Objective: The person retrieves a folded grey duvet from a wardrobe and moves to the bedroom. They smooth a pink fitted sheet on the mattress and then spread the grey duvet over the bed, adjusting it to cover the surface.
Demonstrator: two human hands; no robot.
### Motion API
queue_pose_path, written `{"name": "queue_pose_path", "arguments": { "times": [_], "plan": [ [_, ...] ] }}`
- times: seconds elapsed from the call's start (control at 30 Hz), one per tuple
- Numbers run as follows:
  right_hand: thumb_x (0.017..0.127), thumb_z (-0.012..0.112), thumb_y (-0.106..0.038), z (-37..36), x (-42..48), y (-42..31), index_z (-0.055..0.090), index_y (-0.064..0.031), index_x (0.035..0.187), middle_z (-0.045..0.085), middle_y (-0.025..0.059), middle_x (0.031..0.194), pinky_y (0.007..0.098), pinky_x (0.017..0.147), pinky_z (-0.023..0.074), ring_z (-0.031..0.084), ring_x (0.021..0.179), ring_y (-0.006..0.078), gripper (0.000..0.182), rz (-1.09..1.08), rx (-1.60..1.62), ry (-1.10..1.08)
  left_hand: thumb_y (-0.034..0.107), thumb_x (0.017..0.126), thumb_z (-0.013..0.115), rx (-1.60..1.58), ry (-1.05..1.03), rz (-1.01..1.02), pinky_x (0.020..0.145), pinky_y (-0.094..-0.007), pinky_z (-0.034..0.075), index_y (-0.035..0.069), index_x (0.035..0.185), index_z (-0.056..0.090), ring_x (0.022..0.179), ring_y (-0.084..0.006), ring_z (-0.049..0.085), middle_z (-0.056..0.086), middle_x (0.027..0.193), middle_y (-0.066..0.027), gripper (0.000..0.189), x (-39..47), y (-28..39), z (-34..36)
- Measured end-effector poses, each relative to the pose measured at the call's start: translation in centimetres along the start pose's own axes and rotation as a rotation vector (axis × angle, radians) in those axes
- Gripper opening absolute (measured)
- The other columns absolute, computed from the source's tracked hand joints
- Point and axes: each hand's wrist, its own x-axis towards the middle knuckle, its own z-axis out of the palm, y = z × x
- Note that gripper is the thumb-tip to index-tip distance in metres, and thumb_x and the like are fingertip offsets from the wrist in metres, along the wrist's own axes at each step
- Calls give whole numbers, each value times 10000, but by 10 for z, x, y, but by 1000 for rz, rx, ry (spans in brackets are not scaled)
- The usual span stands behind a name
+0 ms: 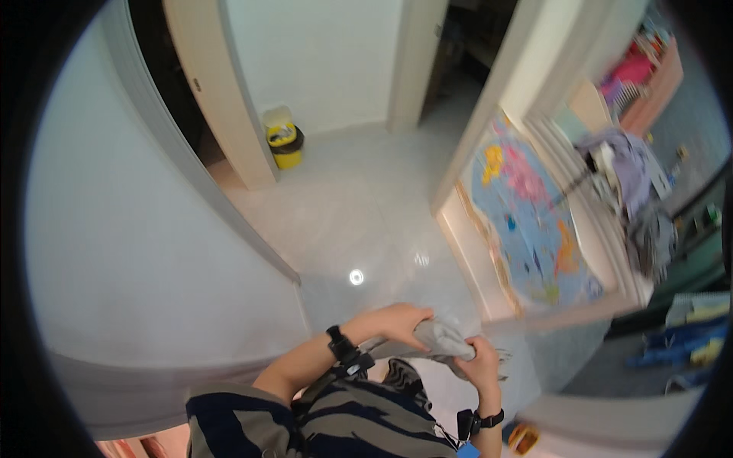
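Between my two hands hangs a light grey piece of cloth (441, 336), bunched up in front of my striped shirt. My left hand (404, 325) reaches over its left end, with the thumb and fingers spread around the fabric. At the right end, my right hand (480, 362) pinches the cloth between thumb and fingers. Some of the fabric droops below the hands, partly hidden by them. Each wrist wears a black strap with a small device. What kind of garment or cloth it is, I cannot tell.
A yellow trash bin (285, 146) with a black liner stands by a door frame ahead. On the right, a colourful picture panel (527, 217) covers a low partition wall. Clothes (624, 166) are heaped beyond it. A white wall (160, 240) runs along the left; glossy floor (355, 217) lies ahead.
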Motion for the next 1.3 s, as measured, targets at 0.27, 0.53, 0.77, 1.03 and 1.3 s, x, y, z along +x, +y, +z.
{"name": "queue_pose_path", "arguments": {
  "times": [0.27,0.53,0.77,1.03,1.3],
  "plan": [
    [589,770,-141,45,255,-22,526,-49,821,572,122,755,373,630,460,568,722,308,349,-268,97,-290,439,658,732,-25,402,-325,647,-384,466,83,1001,528,771,-335,598,617,833,-162,534,8,-81,-134],
    [597,752,-135,153,456,-77,470,-48,745,506,111,693,349,575,418,515,643,286,330,-496,70,-469,424,643,728,12,551,-471,651,-414,474,78,979,549,758,-353,605,629,797,-166,515,-5,-202,-287],
    [579,763,-137,245,619,-179,496,-58,740,525,114,718,398,616,412,516,713,325,322,-768,110,-629,421,646,736,15,789,-528,628,-404,465,69,1002,549,728,-352,599,620,765,-167,534,-57,-289,-412],
    [590,765,-141,404,767,-322,508,-63,743,529,111,699,399,610,404,512,692,331,310,-1105,176,-878,451,650,737,-78,1050,-802,650,-403,475,72,1005,551,748,-355,604,629,796,-165,552,-148,-393,-505],
    [627,752,-155,571,840,-489,503,-61,755,543,112,736,396,627,412,521,731,325,295,-1314,280,-1287,420,655,748,-179,1294,-1150,704,-385,470,64,992,564,835,-328,597,618,860,-182,523,-270,-442,-577]
  ]
}}
